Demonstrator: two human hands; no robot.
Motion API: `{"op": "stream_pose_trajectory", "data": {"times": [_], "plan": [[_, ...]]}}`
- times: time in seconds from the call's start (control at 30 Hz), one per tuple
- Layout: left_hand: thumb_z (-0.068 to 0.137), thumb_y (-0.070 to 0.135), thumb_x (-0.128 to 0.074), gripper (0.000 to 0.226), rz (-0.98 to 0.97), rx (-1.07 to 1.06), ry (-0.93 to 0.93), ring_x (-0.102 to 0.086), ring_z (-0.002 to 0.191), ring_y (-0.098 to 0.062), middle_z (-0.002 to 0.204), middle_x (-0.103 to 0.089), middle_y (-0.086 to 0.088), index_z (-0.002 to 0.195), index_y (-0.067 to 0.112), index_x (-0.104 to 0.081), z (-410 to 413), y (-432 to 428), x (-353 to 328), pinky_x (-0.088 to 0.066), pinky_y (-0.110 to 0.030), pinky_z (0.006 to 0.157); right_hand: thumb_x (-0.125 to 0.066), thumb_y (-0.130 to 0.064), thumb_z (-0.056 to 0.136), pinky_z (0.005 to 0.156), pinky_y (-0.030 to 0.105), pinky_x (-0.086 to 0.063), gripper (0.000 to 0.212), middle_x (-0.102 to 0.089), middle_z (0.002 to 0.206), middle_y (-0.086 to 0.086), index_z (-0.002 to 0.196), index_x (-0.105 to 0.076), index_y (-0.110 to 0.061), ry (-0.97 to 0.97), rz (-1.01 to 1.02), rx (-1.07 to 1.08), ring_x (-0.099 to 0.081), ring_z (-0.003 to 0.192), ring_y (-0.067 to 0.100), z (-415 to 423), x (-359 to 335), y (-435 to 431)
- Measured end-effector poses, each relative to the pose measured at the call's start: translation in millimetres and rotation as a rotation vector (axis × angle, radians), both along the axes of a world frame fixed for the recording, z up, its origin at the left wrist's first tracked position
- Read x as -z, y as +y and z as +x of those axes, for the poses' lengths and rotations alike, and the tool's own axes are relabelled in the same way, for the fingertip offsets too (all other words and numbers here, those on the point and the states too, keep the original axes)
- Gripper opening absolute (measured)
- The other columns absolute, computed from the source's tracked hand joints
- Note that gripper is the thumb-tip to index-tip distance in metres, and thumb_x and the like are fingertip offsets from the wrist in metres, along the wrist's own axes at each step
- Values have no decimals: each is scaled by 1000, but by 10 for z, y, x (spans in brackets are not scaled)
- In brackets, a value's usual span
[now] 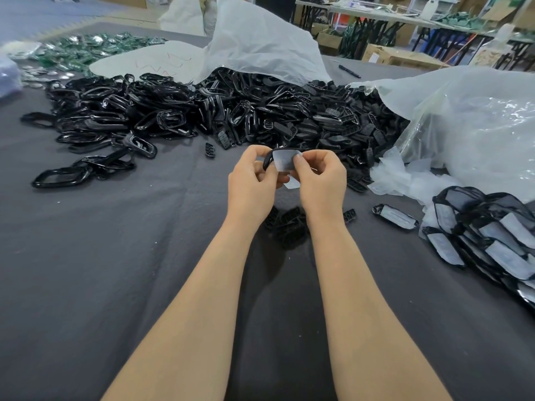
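1. Head view: both hands are held close together above the dark grey cloth (115, 256); a black plastic frame (267, 164) is gripped by the curled fingers of the left hand (250, 188); its far end is hidden behind the fingers.
2. A pale grey film (285, 160) is laid across the frame and is pinched at its right edge by thumb and forefinger of the right hand (321, 183).
3. Small black button pads (289, 224) are seen on the cloth just beneath the wrists.
4. A large heap of black frames (121, 111) is spread beyond the hands, partly covered by a white plastic bag (260, 39).
5. Film-covered frames (486, 227) are stacked at the right; one more (395, 217) is lying just beside them.
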State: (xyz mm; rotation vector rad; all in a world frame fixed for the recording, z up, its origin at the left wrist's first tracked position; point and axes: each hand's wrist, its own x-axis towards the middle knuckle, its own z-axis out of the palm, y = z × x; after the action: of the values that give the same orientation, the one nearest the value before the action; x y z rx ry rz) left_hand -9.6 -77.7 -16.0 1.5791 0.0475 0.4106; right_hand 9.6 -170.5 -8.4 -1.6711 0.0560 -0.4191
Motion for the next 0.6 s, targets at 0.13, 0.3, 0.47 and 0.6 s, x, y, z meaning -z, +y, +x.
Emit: {"op": "stream_pose_trajectory", "data": {"times": [0.13,0.3,0.47,0.6], "plan": [[95,6,-54,27,12,4,1,-67,66,1,69,-68,5,88,32,-51,6,4,9,-52,-12,65,-61,-6,89,84,43,-55,7,-63,86,6,85,-58,-10,9,0,-7,-65,89,28,10,-1,-9],[95,6,-54,22,18,3,10,-67,67,0,70,-69,5,92,28,-52,18,17,21,-55,-16,69,-62,-7,89,85,43,-55,9,-65,86,7,83,-59,-12,18,3,-38,-66,89,28,13,17,-38],[95,6,-55,26,20,10,10,-67,67,-1,68,-69,6,89,31,-52,30,11,28,-56,-19,69,-63,-6,89,85,42,-55,12,-64,84,6,80,-58,-14,22,11,-49,-66,88,28,28,20,-50],[95,7,-55,24,16,16,3,-67,67,-1,65,-68,9,89,30,-52,39,13,28,-55,-17,68,-62,-5,89,83,38,-57,13,-63,83,5,82,-55,-14,43,62,-45,-65,80,20,45,26,-52]]}}
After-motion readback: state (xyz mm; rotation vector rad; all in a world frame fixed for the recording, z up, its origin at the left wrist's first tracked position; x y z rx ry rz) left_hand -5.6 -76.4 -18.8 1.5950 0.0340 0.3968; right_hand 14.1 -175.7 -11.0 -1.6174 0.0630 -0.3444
